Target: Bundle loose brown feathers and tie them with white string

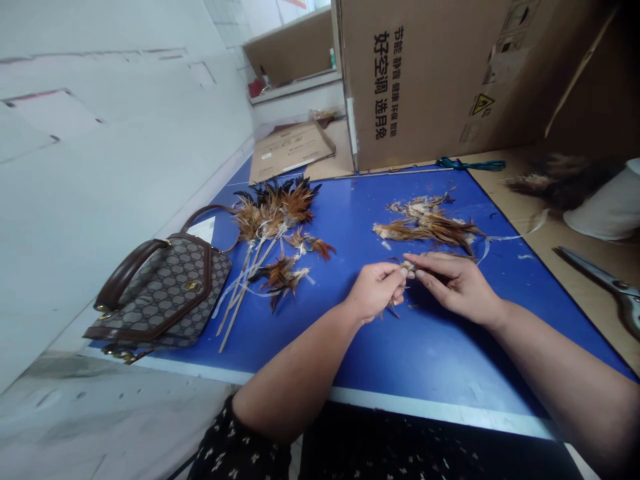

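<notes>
My left hand (376,291) and my right hand (453,281) meet over the middle of the blue table (425,353). Both pinch a small tuft of brown feathers (407,268) between their fingertips. Just beyond my hands lies a loose pile of brown and tan feathers (430,225). To the left lie feather bunches tied onto thin pale sticks (270,227), fanned out with their stems pointing toward the table's front edge.
A patterned handbag (165,293) with brown handles sits at the table's left end. A large cardboard box (450,73) stands at the back. On the brown surface at right lie scissors (607,283), a white roll (607,207) and dark feathers (555,177).
</notes>
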### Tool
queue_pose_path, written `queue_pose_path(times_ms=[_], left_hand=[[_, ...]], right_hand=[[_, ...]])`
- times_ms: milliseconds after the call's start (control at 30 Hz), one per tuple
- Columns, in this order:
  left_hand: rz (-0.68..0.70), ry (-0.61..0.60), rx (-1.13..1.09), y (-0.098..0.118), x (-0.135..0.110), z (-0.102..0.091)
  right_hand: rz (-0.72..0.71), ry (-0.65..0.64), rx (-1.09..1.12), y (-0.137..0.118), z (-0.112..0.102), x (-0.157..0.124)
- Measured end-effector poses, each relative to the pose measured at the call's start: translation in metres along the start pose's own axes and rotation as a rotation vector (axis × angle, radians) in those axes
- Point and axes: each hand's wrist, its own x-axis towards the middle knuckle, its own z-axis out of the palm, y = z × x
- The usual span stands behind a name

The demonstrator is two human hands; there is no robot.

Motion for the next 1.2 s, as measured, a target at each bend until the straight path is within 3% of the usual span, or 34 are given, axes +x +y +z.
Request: queue_pose_path(times_ms=[233, 500, 733, 967, 1200], left_hand=[[-0.004, 0.009, 0.009, -0.003, 0.001, -0.001], [-0.054, -0.029, 0.024, 0.001, 0.0, -0.003], [-0.097, -0.11, 0.009, -0.001, -0.002, -0.005], [-0.128, -0.092, 0.029, 0.006, -0.004, -0.002], [-0.119, 0.009, 0.063, 0.003, 0.001, -0.004]], right_hand=[[-0.025, -0.022, -0.017, 0.001, 0.004, 0.001], [0.174, -0.059, 0.086, -0.001, -0.008, -0.001], [0.203, 0.0, 0.118, 0.001, -0.009, -0.001], [0.168, 0.061, 0.086, 0.004, -0.012, -0.001], [0.063, -0.083, -0.138, 0.004, -0.021, 0.003]])
